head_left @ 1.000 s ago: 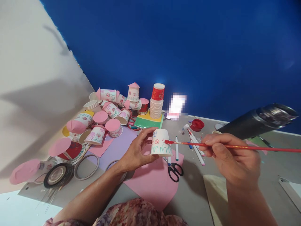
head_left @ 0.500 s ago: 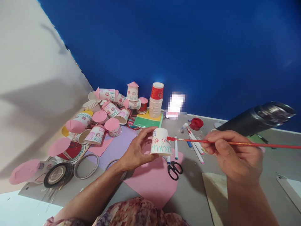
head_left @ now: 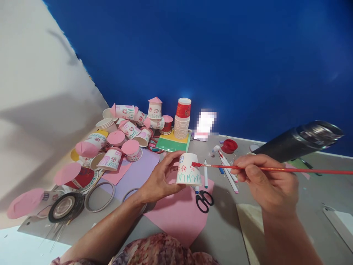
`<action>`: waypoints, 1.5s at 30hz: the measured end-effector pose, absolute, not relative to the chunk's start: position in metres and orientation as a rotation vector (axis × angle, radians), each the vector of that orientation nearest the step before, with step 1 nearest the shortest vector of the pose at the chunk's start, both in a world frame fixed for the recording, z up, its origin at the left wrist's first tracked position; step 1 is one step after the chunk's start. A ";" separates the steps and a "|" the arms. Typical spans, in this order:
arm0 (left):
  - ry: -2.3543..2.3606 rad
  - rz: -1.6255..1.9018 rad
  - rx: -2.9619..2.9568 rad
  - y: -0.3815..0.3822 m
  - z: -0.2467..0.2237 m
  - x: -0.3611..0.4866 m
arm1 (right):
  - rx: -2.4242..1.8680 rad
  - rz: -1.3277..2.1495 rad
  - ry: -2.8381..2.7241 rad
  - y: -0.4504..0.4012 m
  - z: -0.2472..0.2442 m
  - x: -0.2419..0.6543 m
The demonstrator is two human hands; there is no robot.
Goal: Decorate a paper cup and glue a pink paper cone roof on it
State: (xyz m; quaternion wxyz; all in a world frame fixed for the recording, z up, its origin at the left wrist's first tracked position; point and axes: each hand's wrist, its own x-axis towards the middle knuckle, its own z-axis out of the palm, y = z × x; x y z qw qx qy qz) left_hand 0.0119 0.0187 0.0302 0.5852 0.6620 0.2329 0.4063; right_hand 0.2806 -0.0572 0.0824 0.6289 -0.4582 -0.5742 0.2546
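Note:
My left hand [head_left: 162,179] grips a white paper cup [head_left: 189,173] turned upside down, its wider rim at the bottom. On the cup are a blue window, red dabs of paint and green grass strokes. A red-handled paintbrush [head_left: 220,167] is pinched in my right hand [head_left: 267,180], and its paint-loaded tip meets the cup's side at the upper right. Behind the brush stands a small tub of red paint [head_left: 229,146]. Below the cup lie a pink paper sheet [head_left: 176,221] and black-handled scissors [head_left: 204,201].
Decorated cups with pink paper tops [head_left: 129,129] crowd the table's left side. A stack of paper cups [head_left: 182,121] rises at the back. Markers [head_left: 228,173] lie near the middle, a dark cylinder [head_left: 298,141] leans at right, and tape rolls [head_left: 66,208] sit front left.
My right hand has moved left with the paintbrush, bringing its tip further onto the cup. The cup has turned slightly in my left hand, and more of its red dabs show.

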 end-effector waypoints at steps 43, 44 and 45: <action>0.580 0.957 1.656 0.017 0.028 0.013 | -1.054 0.558 -1.350 -0.061 0.083 0.282; 0.582 0.957 1.662 0.017 0.028 0.013 | -1.062 0.564 -1.363 -0.062 0.084 0.282; 0.587 0.958 1.670 0.017 0.029 0.013 | -1.072 0.568 -1.373 -0.062 0.084 0.282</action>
